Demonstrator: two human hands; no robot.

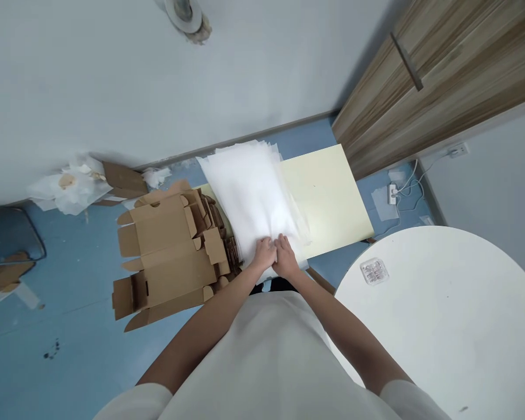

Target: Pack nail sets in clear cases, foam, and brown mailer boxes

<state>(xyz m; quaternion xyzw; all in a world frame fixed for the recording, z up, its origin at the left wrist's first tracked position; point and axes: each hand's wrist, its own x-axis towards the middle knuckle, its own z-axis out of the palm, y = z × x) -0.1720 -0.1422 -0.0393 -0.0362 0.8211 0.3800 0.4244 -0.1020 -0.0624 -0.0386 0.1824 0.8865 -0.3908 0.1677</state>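
Your pale shirt (275,361) is filling the nearest part of the view, and your forearms are reaching forward from it. Your left hand (266,252) and right hand (285,255) are resting side by side, fingers curled and nearly shut, at the near end of a stack of thin white translucent sheets (254,192). The top sheet is creasing just beyond your fingertips; whether you are pinching it or only pressing on it, I cannot tell.

Beside you on the right, a round white table (441,326) is carrying a clear plastic tray (374,271). On your left, brown cardboard cartons (170,227) are lying opened out and unassembled, next to the sheets. The stack is overlapping a pale yellow tabletop (328,195), its sheets fanning unevenly toward the far end.

Judging by this, your handling of the stack is under way rather than finished: no sheet is showing fully separated in your hands, and many are remaining piled. How many are already done, I cannot tell. Farther off, a wood-grain cabinet (446,70) is standing against the wall.
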